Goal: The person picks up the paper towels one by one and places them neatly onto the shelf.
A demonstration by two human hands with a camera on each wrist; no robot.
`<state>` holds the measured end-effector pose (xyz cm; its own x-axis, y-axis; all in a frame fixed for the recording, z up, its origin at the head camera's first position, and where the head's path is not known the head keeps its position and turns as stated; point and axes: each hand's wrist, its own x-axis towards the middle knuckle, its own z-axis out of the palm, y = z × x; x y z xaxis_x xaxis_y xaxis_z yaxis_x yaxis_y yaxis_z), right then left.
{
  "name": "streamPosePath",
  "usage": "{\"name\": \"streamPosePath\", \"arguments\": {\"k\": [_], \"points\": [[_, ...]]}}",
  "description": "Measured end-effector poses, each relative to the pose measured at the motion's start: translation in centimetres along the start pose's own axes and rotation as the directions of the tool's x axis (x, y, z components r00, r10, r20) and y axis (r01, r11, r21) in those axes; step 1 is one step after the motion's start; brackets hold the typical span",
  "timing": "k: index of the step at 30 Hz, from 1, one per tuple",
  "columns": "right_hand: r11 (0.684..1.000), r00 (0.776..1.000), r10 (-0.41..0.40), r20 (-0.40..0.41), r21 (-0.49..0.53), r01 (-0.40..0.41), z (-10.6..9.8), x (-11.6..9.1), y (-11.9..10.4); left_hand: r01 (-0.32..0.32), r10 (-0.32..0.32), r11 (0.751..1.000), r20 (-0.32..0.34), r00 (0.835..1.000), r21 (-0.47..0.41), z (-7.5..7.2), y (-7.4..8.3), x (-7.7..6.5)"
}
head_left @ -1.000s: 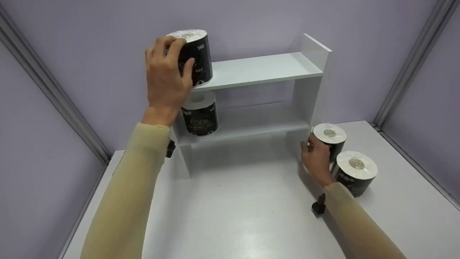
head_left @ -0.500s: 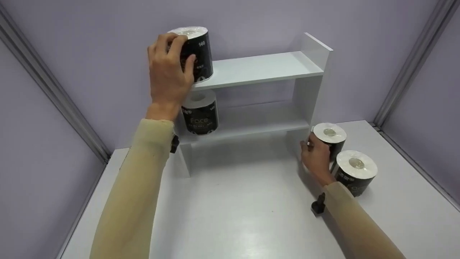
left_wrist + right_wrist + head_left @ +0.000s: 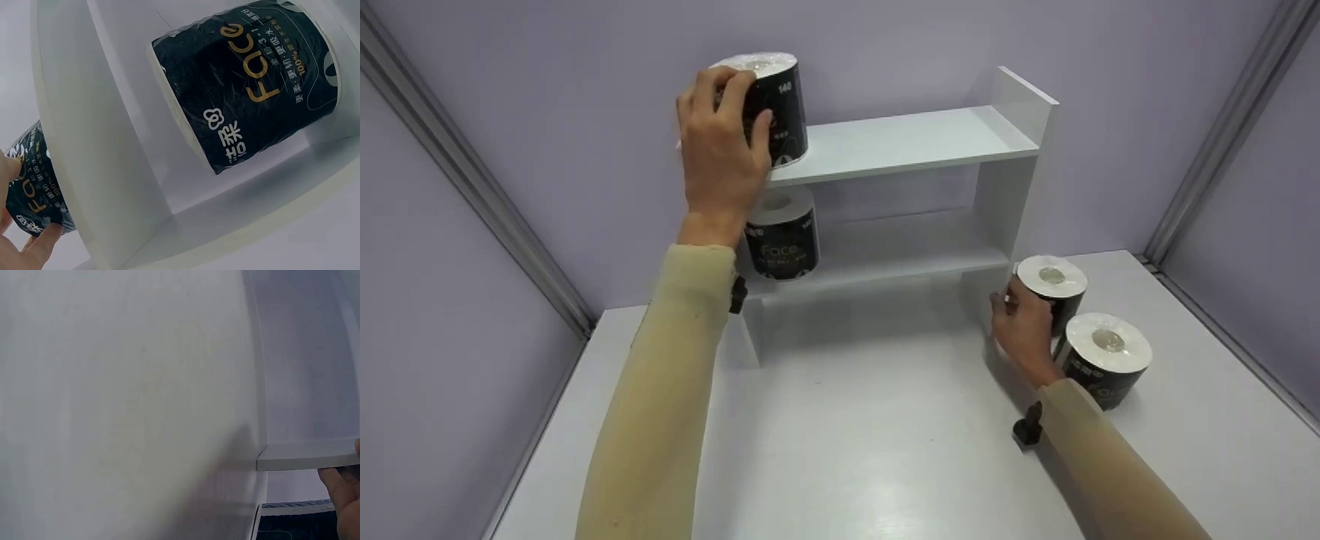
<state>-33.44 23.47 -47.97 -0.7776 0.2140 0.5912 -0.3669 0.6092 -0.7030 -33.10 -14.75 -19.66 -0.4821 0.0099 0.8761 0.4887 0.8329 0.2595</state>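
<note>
In the head view, my left hand (image 3: pixel 724 150) grips a toilet roll (image 3: pixel 784 112) in black wrapping, standing upright at the left end of the shelf unit's (image 3: pixel 915 146) top board. My palm and fingers hide its left side. Directly below, on the middle board, stands a second toilet roll (image 3: pixel 782 244), its printed label (image 3: pixel 253 79) large in the left wrist view. My right hand (image 3: pixel 1021 322) holds the lower right side panel (image 3: pixel 309 463) of the white shelf unit, thumb on one face and fingers on the other. A third toilet roll (image 3: pixel 1050 277) stands right beside those fingers.
Another toilet roll (image 3: pixel 1108 345) stands on the white table (image 3: pixel 840 442), nearer to me on the right. The unit's upright right end panel (image 3: pixel 1024 105) rises above the top board. Lilac walls (image 3: pixel 885 37) enclose the table.
My left hand has moved slightly back and to the right, with the toilet roll set farther back on the top board. My right hand keeps its hold on the side panel.
</note>
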Motion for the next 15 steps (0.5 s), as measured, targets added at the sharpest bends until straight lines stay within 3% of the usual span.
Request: {"name": "streamPosePath", "arguments": {"k": [9,15], "points": [[1.000,1.000,-0.018,-0.014,-0.002,0.018,-0.14,0.25,-0.04,-0.011,0.010,1.000,-0.025,1.000,-0.021,0.31,-0.01,0.24],[1.000,1.000,0.009,0.019,-0.003,-0.009,-0.11,-0.11,0.14,-0.011,0.011,1.000,-0.023,1.000,-0.023,0.36,-0.12,-0.11]]}}
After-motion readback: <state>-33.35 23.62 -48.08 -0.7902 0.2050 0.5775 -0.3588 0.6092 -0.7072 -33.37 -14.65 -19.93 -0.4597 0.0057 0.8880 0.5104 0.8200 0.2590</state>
